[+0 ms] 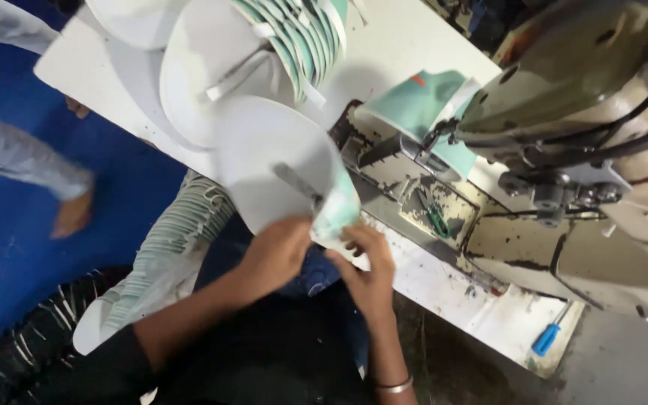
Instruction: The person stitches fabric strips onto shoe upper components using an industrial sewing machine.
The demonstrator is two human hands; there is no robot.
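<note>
Both hands hold one white-and-teal cap piece [294, 169] at the near edge of the worktop [406, 45], just left of the sewing machine [571, 97]. Left hand [275, 255] has its fingers closed on the piece's lower edge. Right hand [365, 262] has its fingers curled on the teal corner, touching it. Another teal piece [421, 101] sits under the machine head. Stack of pieces [309, 34] at the far end of the worktop, another stack [166, 247] near left, off the worktop. Blue screwdriver [549, 336] near right. Someone's bare foot [73, 214] on the blue floor, left.
</note>
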